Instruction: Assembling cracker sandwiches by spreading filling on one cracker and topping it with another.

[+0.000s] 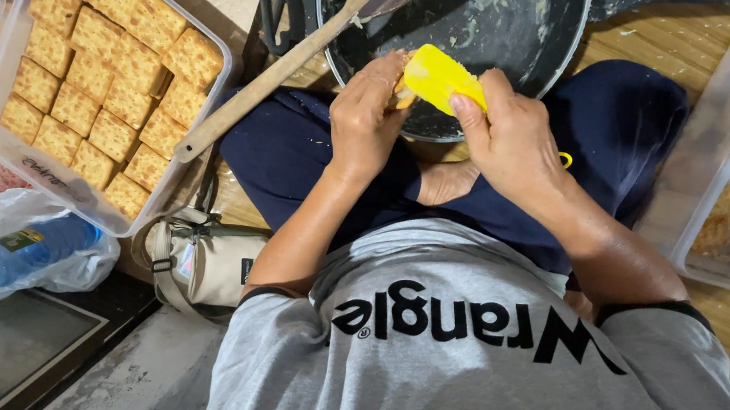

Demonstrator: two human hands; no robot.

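Over the lap, the left hand (365, 123) curls around a small tan square piece (402, 97), mostly hidden. The right hand (510, 139) pinches a smooth yellow plastic scraper (439, 78) against it. Just beyond sits the smeared dark round pan (487, 17), a wooden spatula (279, 72) leaning over its left rim. Far left, a clear tub (6, 54) holds rough golden squares.

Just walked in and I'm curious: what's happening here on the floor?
A person sits cross-legged, the right hand holding a yellow scraper against a small piece in the left hand, over a dark pan smeared with pale paste. A wooden spatula leans in the pan. A clear tray of filled crackers sits alongside.
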